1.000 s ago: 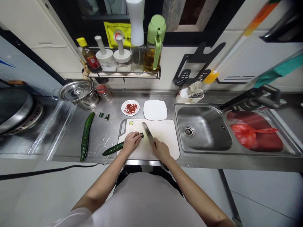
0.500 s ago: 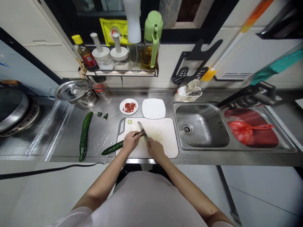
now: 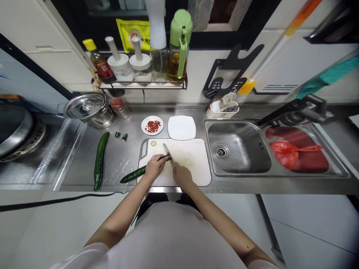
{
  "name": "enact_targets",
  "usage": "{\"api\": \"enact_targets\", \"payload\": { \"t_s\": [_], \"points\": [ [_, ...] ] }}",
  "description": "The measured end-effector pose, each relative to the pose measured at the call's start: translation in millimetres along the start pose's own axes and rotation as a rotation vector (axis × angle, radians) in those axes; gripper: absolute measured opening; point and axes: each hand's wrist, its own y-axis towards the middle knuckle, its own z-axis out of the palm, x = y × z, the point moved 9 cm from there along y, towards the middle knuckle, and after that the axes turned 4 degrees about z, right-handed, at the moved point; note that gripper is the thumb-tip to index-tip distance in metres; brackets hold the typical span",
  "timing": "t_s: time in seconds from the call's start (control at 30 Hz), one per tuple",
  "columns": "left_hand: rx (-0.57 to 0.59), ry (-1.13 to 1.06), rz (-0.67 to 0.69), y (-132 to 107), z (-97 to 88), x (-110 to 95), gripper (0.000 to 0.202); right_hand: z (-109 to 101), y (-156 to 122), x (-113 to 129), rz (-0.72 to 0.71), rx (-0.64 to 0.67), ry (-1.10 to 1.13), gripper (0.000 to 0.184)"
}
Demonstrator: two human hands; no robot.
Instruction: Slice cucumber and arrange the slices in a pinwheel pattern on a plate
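Observation:
My left hand [image 3: 154, 166] is closed over a dark green cucumber [image 3: 132, 175], whose far end it covers; the near end juts past the left edge of the white cutting board [image 3: 196, 160]. Thin dark strips stick out at its fingertips, too small to make out. In my right hand [image 3: 182, 175] is a kitchen knife [image 3: 165, 148], its blade pointing up and left across these strips. A pale green cucumber slice [image 3: 153, 143] lies at the board's upper left. Farther left, a second cucumber [image 3: 100, 160] rests whole on the steel counter, near two cut-off cucumber ends [image 3: 124, 137].
Behind the board are a plate of chopped red bits [image 3: 145, 130] and a white square plate [image 3: 181, 127]. A lidded steel pot [image 3: 97, 116] stands back left. To the right is a double sink [image 3: 238, 149] with a red plastic bag [image 3: 285, 154]. A seasoning rack [image 3: 162, 86] hangs above.
My right hand and the knife handle have shifted slightly left. My left hand and the cucumber hold nearly the same place; the whole view has moved a little.

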Motion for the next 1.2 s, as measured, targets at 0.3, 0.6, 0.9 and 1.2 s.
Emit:
{"api": "enact_targets", "payload": {
  "t_s": [0.3,0.6,0.9,1.2],
  "points": [
    [0.006,-0.018,-0.01,1.5,0.6,1.3,0.026,-0.4,-2.0,-1.5,-0.013,0.03,-0.002,0.029],
    [0.001,-0.026,-0.002,3.6,-1.9,-1.4,0.026,7.2,-2.2,-3.3,-0.012,0.027,0.016,0.028],
    [-0.001,-0.022,0.002,3.0,-1.1,-1.5,0.026,9.3,-0.9,-2.3,0.001,0.038,-0.013,0.029],
    [-0.012,-0.02,0.023,2.8,-0.1,-1.7,0.025,8.2,-1.9,0.3,0.007,0.037,-0.025,0.031]
  ]
}}
